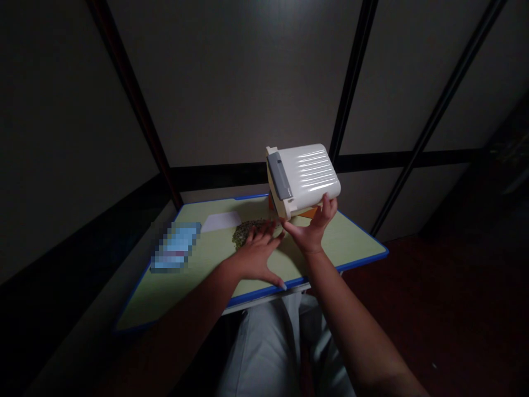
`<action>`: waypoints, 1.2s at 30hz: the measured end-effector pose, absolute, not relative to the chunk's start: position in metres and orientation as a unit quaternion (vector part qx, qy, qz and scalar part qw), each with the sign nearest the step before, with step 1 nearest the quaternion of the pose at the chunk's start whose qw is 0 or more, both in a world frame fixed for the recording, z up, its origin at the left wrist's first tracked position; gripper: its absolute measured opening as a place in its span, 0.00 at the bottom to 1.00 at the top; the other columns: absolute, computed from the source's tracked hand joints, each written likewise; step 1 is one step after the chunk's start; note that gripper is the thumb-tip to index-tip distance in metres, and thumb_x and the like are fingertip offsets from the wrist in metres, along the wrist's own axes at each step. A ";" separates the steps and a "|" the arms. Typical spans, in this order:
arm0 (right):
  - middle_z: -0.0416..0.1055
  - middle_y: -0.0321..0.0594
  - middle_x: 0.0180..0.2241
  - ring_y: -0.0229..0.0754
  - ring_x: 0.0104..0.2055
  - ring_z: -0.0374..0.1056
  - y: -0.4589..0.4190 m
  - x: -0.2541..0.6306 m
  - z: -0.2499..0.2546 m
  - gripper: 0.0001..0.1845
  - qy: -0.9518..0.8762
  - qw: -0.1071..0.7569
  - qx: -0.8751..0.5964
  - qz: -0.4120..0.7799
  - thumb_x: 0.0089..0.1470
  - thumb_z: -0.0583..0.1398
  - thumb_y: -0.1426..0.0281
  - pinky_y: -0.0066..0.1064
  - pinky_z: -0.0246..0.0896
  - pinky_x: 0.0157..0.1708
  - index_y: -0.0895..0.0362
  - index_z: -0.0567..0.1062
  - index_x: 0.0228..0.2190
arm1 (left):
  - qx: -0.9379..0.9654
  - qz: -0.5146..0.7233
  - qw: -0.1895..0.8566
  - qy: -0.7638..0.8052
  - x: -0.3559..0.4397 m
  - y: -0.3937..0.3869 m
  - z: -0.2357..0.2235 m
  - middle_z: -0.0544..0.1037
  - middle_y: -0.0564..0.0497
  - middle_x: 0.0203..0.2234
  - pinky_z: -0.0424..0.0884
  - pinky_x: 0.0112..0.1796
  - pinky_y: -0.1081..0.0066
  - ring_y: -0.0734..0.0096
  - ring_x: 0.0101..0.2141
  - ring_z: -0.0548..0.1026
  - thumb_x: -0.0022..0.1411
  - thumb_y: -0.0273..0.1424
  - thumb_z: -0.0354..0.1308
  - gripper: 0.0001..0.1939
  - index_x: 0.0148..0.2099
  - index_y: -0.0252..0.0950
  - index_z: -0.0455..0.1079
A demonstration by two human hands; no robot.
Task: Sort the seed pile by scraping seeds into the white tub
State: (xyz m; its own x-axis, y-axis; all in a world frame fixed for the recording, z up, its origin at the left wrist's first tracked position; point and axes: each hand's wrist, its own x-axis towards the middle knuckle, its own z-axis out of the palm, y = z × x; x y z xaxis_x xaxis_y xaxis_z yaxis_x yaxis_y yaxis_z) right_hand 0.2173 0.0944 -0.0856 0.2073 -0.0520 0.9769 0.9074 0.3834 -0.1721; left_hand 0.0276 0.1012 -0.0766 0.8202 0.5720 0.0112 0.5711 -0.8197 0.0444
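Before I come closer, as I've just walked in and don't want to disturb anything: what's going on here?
A person's right hand holds a white ribbed container tilted above a blue-edged table. The left hand, fingers spread, is at a pile of small grains on the table. A white sheet lies beside the pile.

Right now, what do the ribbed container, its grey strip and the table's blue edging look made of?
Ribbed container: probably hard white plastic, glossy; bright highlights run along the ribs.
Grey strip: likely plastic too, smoother, less shiny, though metal can't be ruled out.
Blue edging: perhaps plastic trim, given its even colour; dim light hides the finish.
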 end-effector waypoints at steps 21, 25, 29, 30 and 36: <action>0.41 0.56 0.62 0.67 0.65 0.46 0.091 0.213 -0.084 0.56 -0.547 0.633 -0.411 -0.362 0.42 0.66 0.50 0.65 0.54 0.53 0.49 0.44 0.64 | 0.906 0.178 -0.113 0.367 0.034 0.105 -0.083 0.53 0.46 0.67 0.43 0.61 0.39 0.47 0.67 0.46 0.64 0.44 0.56 0.23 0.60 0.49 0.66; 0.42 0.57 0.62 0.67 0.64 0.48 0.091 0.213 -0.083 0.56 -0.538 0.635 -0.419 -0.363 0.43 0.65 0.49 0.65 0.53 0.53 0.50 0.44 0.64 | 0.880 0.220 -0.134 0.398 0.035 0.109 -0.081 0.62 0.45 0.62 0.44 0.63 0.45 0.50 0.65 0.52 0.63 0.41 0.58 0.18 0.54 0.44 0.72; 0.43 0.57 0.61 0.66 0.64 0.49 0.090 0.212 -0.082 0.55 -0.537 0.637 -0.413 -0.367 0.44 0.64 0.48 0.65 0.54 0.54 0.51 0.45 0.64 | 0.853 0.250 -0.144 0.436 0.033 0.112 -0.083 0.65 0.41 0.60 0.46 0.62 0.42 0.46 0.64 0.55 0.59 0.41 0.63 0.21 0.52 0.38 0.71; 0.43 0.57 0.62 0.66 0.64 0.49 0.090 0.212 -0.082 0.55 -0.538 0.636 -0.414 -0.366 0.44 0.64 0.48 0.65 0.54 0.54 0.51 0.44 0.64 | 0.844 0.259 -0.146 0.446 0.033 0.112 -0.083 0.64 0.40 0.61 0.46 0.61 0.40 0.44 0.63 0.55 0.58 0.41 0.63 0.21 0.52 0.38 0.71; 0.38 0.58 0.64 0.68 0.67 0.42 0.091 0.211 -0.084 0.56 -0.561 0.628 -0.391 -0.372 0.43 0.66 0.49 0.67 0.53 0.55 0.50 0.44 0.64 | 0.808 0.304 -0.150 0.483 0.033 0.114 -0.082 0.60 0.39 0.62 0.49 0.60 0.40 0.46 0.64 0.54 0.61 0.42 0.61 0.26 0.56 0.34 0.66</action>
State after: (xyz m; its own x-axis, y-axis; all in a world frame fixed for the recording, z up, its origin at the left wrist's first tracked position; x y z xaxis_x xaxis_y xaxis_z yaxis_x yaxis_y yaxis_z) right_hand 0.2105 0.0907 -0.0835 0.0944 -0.0294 0.9951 0.9055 0.4178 -0.0736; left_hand 0.0332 0.1140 -0.0824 0.3494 0.6886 0.6354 0.8708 -0.4890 0.0512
